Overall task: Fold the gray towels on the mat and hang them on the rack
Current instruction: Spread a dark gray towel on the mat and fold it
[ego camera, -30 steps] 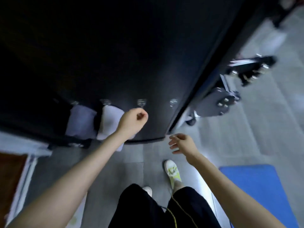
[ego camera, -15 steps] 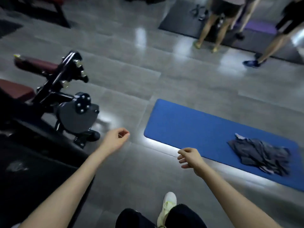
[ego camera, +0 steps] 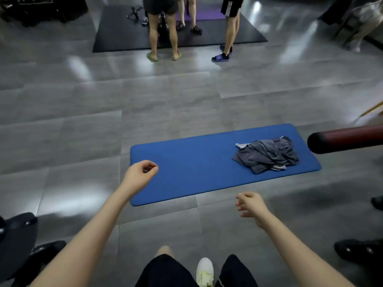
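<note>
A crumpled heap of gray towels (ego camera: pixel 268 154) lies on the right part of a blue mat (ego camera: pixel 186 168) spread on the gray tiled floor. My left hand (ego camera: pixel 139 176) hovers over the mat's near left corner, fingers loosely curled, holding nothing. My right hand (ego camera: pixel 251 205) hangs in front of the mat's near edge, also loosely curled and empty. Both hands are well short of the towels. The rack is out of view.
A padded dark red roller (ego camera: pixel 344 141) juts in from the right beside the mat. Black gym machine parts (ego camera: pixel 18 243) sit at lower left. Several people (ego camera: pixel 163 27) stand at the back by a black mat (ego camera: pixel 124 32).
My view has swung from the dark rack with hanging towels round to the blue mat, which now lies straight ahead. Both empty hands moved with me.
</note>
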A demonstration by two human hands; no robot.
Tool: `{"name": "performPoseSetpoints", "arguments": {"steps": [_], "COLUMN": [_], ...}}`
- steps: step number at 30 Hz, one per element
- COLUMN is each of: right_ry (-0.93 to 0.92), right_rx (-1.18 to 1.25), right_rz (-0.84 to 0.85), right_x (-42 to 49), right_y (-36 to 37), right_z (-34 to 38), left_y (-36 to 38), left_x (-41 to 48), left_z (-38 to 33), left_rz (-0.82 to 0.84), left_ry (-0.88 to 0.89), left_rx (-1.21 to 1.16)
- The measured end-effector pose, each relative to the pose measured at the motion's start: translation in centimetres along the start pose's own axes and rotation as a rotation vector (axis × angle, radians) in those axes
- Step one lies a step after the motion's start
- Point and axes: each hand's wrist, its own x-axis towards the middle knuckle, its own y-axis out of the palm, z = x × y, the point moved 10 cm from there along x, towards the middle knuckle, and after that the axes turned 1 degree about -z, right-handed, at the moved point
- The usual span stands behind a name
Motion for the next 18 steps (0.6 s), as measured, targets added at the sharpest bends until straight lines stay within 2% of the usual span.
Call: {"name": "performPoseSetpoints", "arguments": {"steps": [11,18], "right_ry": [0.112,0.241], "right_rx": [0.087,0.062], "right_rz": [-0.259,-0.377], "right_x": [8.8,12.7], "right_y": [-4.0,-4.2], "right_z": [1.6,2.5], "left_y": [2.5,7.4], "left_x": [18.4,29.1], "left_z": [-6.6,-13.6], "left_rz": [0.209,0.379], "left_ry": [0.072,0.183], "left_rx": [0.015,0.09]}}
